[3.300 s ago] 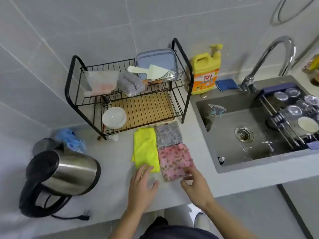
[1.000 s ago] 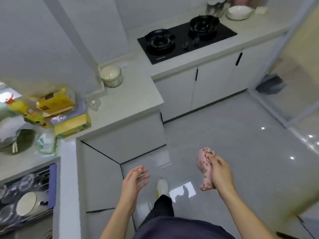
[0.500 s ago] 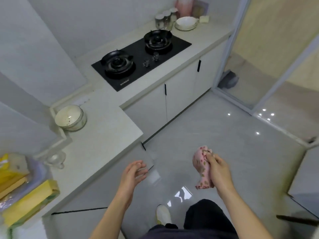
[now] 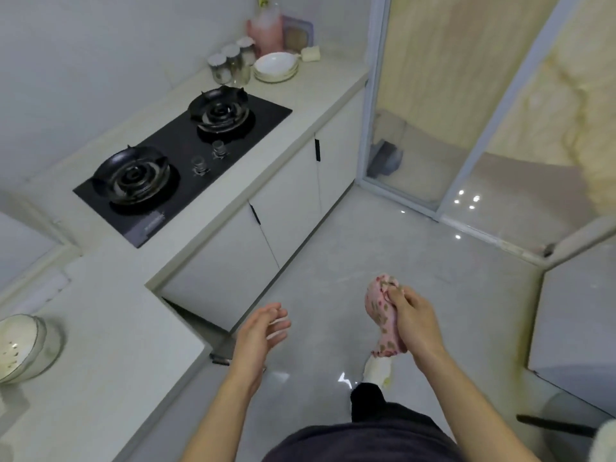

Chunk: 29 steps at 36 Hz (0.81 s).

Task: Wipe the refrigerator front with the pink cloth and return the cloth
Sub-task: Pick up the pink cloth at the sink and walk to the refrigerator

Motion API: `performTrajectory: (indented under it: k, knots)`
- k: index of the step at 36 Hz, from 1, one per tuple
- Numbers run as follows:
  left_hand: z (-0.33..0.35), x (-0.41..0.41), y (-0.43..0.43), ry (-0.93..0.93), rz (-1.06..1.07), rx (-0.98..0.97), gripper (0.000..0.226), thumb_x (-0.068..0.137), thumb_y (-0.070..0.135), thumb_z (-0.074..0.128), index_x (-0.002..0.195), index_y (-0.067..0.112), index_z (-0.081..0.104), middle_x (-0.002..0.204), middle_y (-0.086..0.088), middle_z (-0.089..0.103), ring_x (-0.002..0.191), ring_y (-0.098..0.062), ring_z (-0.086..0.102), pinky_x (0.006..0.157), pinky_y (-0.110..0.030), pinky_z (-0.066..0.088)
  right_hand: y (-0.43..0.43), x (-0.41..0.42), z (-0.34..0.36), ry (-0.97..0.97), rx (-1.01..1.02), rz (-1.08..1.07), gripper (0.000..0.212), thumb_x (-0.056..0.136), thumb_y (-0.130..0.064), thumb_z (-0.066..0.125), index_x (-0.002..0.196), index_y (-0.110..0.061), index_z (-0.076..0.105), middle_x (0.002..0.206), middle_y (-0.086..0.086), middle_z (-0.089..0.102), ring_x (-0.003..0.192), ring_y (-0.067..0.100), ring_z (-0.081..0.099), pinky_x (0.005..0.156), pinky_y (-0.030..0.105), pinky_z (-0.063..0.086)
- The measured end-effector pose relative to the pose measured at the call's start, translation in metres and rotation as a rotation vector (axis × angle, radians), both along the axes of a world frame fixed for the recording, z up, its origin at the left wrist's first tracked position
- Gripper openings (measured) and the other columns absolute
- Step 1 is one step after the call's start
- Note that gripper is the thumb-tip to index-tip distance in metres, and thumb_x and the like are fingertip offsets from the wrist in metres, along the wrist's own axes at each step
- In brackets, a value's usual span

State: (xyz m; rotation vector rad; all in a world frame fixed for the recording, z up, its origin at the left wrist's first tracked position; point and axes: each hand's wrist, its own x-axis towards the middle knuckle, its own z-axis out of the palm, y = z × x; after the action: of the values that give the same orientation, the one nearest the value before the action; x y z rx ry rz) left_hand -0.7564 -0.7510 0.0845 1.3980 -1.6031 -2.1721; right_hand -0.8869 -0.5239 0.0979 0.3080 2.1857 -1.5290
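Cloth: the pink cloth (image 4: 380, 315) is hanging bunched in the right hand (image 4: 413, 320), over the floor (image 4: 433, 248), well apart from the desk (image 4: 110, 348).
Right grip: the fingers are closing around the cloth's middle; its tail is dangling below the fist.
Left grip: the left hand (image 4: 261, 331) is spreading open, holding nothing.
Handling: judging by the folds, it is looking light, soft and limp; a flat palm over a folded pad should wipe best.
Fridge: the grey box (image 4: 573, 331) at right may be it; I cannot tell.

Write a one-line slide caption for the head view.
Right hand carries the bunched pink cloth across the kitchen floor, left hand open and empty, gas hob behind.
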Motion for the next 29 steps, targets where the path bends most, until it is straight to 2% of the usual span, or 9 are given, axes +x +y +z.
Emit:
performTrajectory:
  k: [4, 7, 10, 13, 15, 17, 19, 24, 29]
  knots:
    - [0.007, -0.064, 0.012, 0.017, -0.006, -0.007, 0.021, 0.106, 0.013, 0.053, 0.115, 0.005, 0.071, 0.112, -0.015, 0.075, 0.099, -0.027, 0.071, 0.093, -0.04, 0.056, 0.011, -0.053, 0.004, -0.002, 0.016, 0.036, 0.044, 0.107, -0.035, 0.053, 0.107, 0.007, 0.067, 0.107, 0.03, 0.069, 0.102, 0.044, 0.067, 0.094, 0.054, 0.053]
    - [0.01, -0.105, 0.021, 0.034, -0.02, -0.013, 0.024, 0.106, 0.014, 0.053, 0.12, 0.004, 0.07, 0.113, -0.015, 0.074, 0.102, -0.029, 0.07, 0.095, -0.041, 0.056, 0.019, -0.09, 0.006, 0.008, 0.036, 0.046, 0.043, 0.107, -0.038, 0.052, 0.106, 0.001, 0.07, 0.104, 0.025, 0.072, 0.099, 0.039, 0.069, 0.093, 0.052, 0.054]
    - [0.011, -0.142, 0.029, 0.044, -0.054, -0.007, 0.025, 0.108, 0.015, 0.05, 0.12, 0.005, 0.069, 0.115, -0.015, 0.074, 0.105, -0.029, 0.07, 0.098, -0.044, 0.055, 0.028, -0.122, 0.009, 0.014, 0.052, 0.038, 0.044, 0.108, -0.038, 0.052, 0.105, 0.003, 0.069, 0.104, 0.027, 0.071, 0.097, 0.04, 0.069, 0.089, 0.05, 0.055]
    - [0.014, -0.172, 0.037, 0.039, -0.1, 0.008, 0.027, 0.108, 0.016, 0.047, 0.118, 0.005, 0.069, 0.113, -0.014, 0.075, 0.105, -0.029, 0.071, 0.099, -0.046, 0.055, 0.04, -0.148, 0.01, 0.008, 0.048, -0.011, 0.041, 0.107, -0.036, 0.053, 0.101, 0.002, 0.069, 0.1, 0.026, 0.071, 0.083, 0.033, 0.067, 0.082, 0.047, 0.055]
    - [0.014, -0.193, 0.04, 0.022, -0.149, 0.006, 0.027, 0.108, 0.017, 0.048, 0.117, 0.005, 0.07, 0.112, -0.013, 0.076, 0.104, -0.029, 0.072, 0.099, -0.047, 0.055, 0.048, -0.163, 0.01, -0.008, 0.043, -0.053, 0.034, 0.107, -0.033, 0.055, 0.094, -0.008, 0.072, 0.094, 0.017, 0.073, 0.083, 0.027, 0.067, 0.079, 0.041, 0.054]
    - [0.012, -0.213, 0.042, -0.016, -0.195, 0.01, 0.026, 0.108, 0.017, 0.049, 0.117, 0.006, 0.071, 0.113, -0.013, 0.076, 0.105, -0.029, 0.072, 0.1, -0.048, 0.055, 0.054, -0.176, 0.008, -0.024, 0.035, -0.093, 0.028, 0.107, -0.033, 0.056, 0.09, -0.017, 0.072, 0.093, 0.006, 0.073, 0.088, 0.025, 0.069, 0.084, 0.041, 0.054]
    - [0.009, -0.234, 0.043, -0.053, -0.243, 0.009, 0.025, 0.107, 0.018, 0.051, 0.118, 0.007, 0.071, 0.115, -0.013, 0.076, 0.106, -0.029, 0.073, 0.101, -0.048, 0.056, 0.061, -0.189, 0.004, -0.046, 0.033, -0.135, 0.027, 0.106, -0.033, 0.056, 0.094, -0.016, 0.073, 0.095, 0.005, 0.073, 0.09, 0.024, 0.069, 0.088, 0.044, 0.054]
    - [0.001, -0.291, 0.044, -0.103, -0.369, -0.005, 0.026, 0.108, 0.02, 0.05, 0.12, 0.008, 0.07, 0.115, -0.011, 0.076, 0.11, -0.027, 0.073, 0.106, -0.049, 0.055, 0.072, -0.22, -0.001, -0.082, 0.033, -0.246, 0.03, 0.107, -0.033, 0.056, 0.097, -0.01, 0.073, 0.091, 0.004, 0.071, 0.081, 0.019, 0.064, 0.073, 0.031, 0.048]
    - [-0.014, -0.361, 0.039, -0.124, -0.47, 0.01, 0.024, 0.108, 0.018, 0.052, 0.119, 0.007, 0.07, 0.117, -0.014, 0.074, 0.11, -0.03, 0.072, 0.095, -0.043, 0.058, 0.074, -0.258, -0.012, -0.109, 0.04, -0.348, 0.032, 0.108, -0.031, 0.053, 0.096, -0.01, 0.074, 0.094, 0.003, 0.075, 0.091, 0.022, 0.069, 0.085, 0.039, 0.052]
